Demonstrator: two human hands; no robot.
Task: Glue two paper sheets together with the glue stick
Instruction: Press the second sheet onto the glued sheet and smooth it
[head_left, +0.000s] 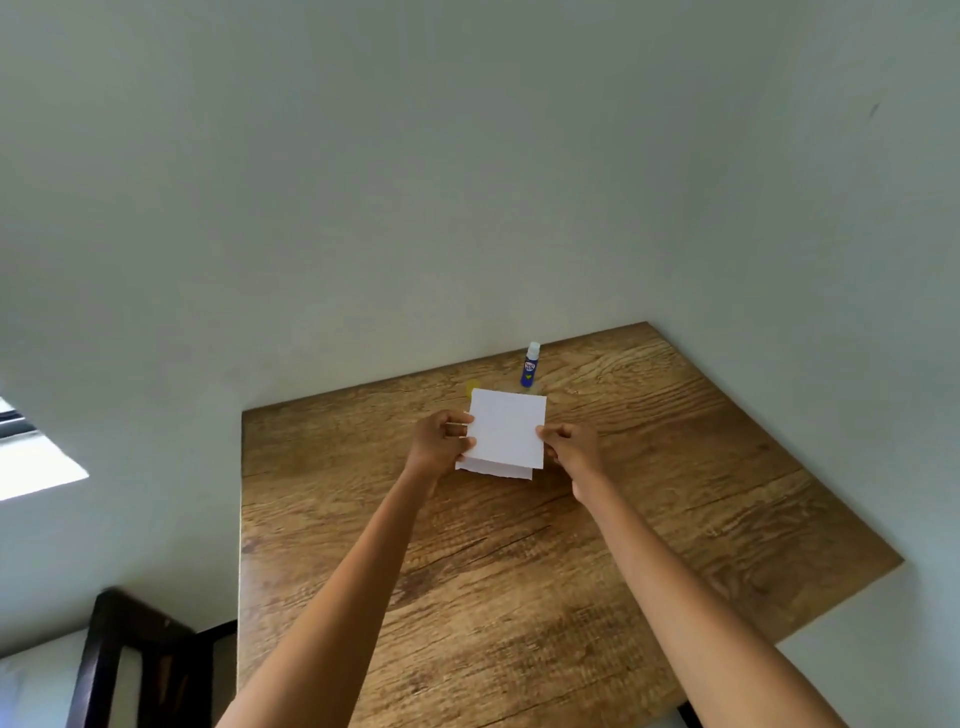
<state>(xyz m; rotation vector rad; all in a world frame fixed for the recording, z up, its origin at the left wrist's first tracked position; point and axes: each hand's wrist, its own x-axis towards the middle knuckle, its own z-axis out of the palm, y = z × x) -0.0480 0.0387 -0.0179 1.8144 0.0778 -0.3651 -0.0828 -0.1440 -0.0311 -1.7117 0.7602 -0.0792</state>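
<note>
A white paper sheet (506, 428) is held above the wooden table (649, 519), tilted toward me. My left hand (439, 441) pinches its left edge and my right hand (571, 449) pinches its right edge. Under it a second white sheet (496, 470) shows as a strip along the near edge; whether it lies on the table or is held too is unclear. A blue glue stick (530, 366) stands upright behind the sheets with its white tip showing. A small yellow thing, perhaps the cap (471, 387), lies just left of the stick, partly hidden by the paper.
The table stands in a corner, with pale walls at its far edge and right side. A dark wooden chair frame (130, 660) is at the lower left beside the table. A bright window (31, 457) is at the left.
</note>
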